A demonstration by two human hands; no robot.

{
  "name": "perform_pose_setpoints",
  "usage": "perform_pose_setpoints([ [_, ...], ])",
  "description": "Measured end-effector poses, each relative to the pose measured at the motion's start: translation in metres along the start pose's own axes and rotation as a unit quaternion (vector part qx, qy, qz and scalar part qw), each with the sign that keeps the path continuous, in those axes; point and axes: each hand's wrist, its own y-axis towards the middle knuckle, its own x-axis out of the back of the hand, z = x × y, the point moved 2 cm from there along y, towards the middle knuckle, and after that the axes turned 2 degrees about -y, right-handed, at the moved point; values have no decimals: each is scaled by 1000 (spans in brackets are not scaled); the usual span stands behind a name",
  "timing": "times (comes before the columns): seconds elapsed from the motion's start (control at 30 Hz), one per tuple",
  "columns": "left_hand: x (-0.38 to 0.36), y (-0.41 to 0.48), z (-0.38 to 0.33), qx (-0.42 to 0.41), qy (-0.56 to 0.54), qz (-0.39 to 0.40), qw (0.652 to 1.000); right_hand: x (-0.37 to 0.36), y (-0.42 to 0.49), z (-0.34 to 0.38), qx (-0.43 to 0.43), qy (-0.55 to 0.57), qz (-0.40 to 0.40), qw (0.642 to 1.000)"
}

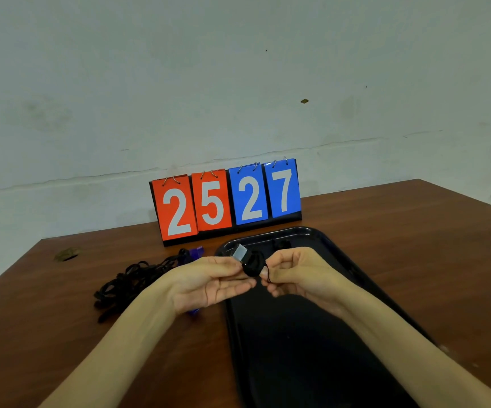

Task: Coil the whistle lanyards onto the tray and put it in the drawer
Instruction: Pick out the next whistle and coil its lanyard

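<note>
Left hand [209, 279] and right hand [294, 275] were closed in a pinch on a nearly coiled black lanyard [251, 265] with its pale whistle [239, 251], held just above the tray [312, 348]. A tangled pile of lanyards [129, 282] was left uncoiled on the table [415, 245]. The drawer step was judged not yet begun.

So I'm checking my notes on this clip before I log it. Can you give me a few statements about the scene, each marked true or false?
1. The left hand and right hand hold a coiled black lanyard between them. True.
2. The scoreboard shows 30 and 12. False: it shows 25 in red and 27 in blue.
3. A loose pile of lanyards lies left of the tray. True.
4. The tray is inside a drawer. False: it lies on the table.
</note>
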Motion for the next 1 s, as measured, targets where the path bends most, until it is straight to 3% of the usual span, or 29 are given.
perform_pose_setpoints([
  [0.1,0,3,0,-35,39,-19,998,9,-2,9,3,-37,-40,999],
  [0.2,2,6,-3,-115,146,-95,978,39,0,15,4,-44,-195,980],
  [0.3,5,8,-1,-186,250,-177,933,75,7,6,-13,-101,-348,932],
  [0.37,8,15,6,-236,358,-223,876,89,15,-2,-29,-174,-388,905],
  [0.5,5,44,13,-293,563,-256,729,92,34,-14,-68,-286,-399,869],
  [0.67,-13,94,17,-254,694,-301,603,84,52,-25,-83,-384,-409,824],
  [0.87,-29,124,23,-247,768,-274,524,79,54,-34,-81,-449,-409,790],
  [1.0,-37,135,23,-225,785,-246,522,84,53,-32,-68,-463,-425,775],
])
